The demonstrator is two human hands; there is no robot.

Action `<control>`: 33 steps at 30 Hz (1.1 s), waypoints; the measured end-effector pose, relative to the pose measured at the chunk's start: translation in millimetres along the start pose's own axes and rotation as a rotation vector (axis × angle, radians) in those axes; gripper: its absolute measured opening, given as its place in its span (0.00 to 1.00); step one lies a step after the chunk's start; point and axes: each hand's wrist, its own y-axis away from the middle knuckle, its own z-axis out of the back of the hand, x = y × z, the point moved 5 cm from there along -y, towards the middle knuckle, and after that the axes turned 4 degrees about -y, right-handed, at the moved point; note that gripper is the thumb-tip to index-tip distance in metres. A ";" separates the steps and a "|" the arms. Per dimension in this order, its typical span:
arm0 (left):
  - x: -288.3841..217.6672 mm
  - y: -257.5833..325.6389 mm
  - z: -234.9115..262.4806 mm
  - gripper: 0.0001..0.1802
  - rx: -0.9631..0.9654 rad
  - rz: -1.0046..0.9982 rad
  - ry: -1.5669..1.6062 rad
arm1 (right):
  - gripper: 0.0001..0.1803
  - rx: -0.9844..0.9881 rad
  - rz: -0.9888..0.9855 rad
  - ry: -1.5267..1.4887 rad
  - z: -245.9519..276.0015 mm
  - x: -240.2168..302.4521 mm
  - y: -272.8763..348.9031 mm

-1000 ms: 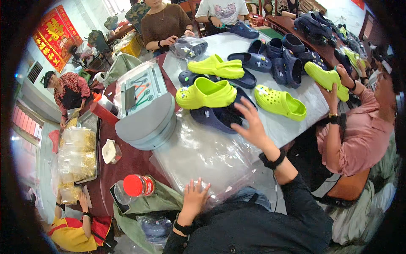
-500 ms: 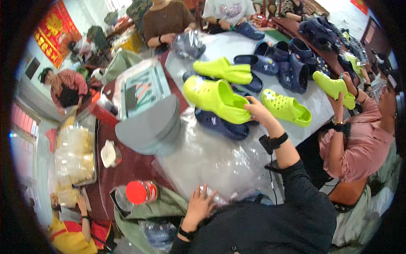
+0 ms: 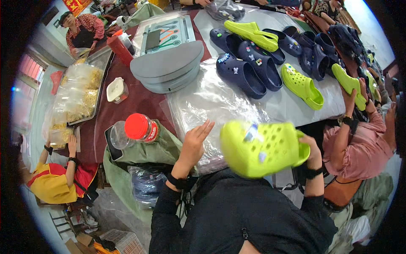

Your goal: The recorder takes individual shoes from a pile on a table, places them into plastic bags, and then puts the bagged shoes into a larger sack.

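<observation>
A lime-green clog point(image 3: 266, 148) with small charms on its holed top is close in front of my body, slightly blurred. My right hand point(image 3: 311, 148) grips it at the heel end. To the left of the clog my left hand point(image 3: 195, 140) is raised with fingers stretched out, holding nothing, above the near edge of the clear plastic bags point(image 3: 203, 101) on the table. Beyond the bags lie a navy clog with charms point(image 3: 241, 76), a lime-green clog point(image 3: 253, 34) on top of other navy clogs, and another lime-green clog point(image 3: 301, 86).
A grey rounded case point(image 3: 167, 67) stands left of the bags. Nearer sit a red-lidded jar point(image 3: 141, 128), a phone point(image 3: 113, 144) and a small lidded tub point(image 3: 117, 90). At the right, a co-worker in pink holds a green clog point(image 3: 349, 86). Another in yellow handles filled bags at the left.
My right hand has lifted the lime-green clog off the navy ones and drawn it toward my body. My left hand has risen from the plastic bags. The view has shifted.
</observation>
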 end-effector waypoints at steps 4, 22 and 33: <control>16.7 19.2 -8.9 0.28 -0.134 0.144 -0.078 | 0.31 0.099 -0.187 0.180 -14.4 -25.0 26.2; -42.0 -6.7 -3.6 0.30 -0.193 0.072 -0.103 | 0.38 -0.365 0.813 1.296 -117.1 -67.0 21.7; -73.4 -7.4 3.7 0.30 -0.213 0.101 -0.213 | 0.37 -0.224 0.814 1.323 -116.3 -81.9 -34.5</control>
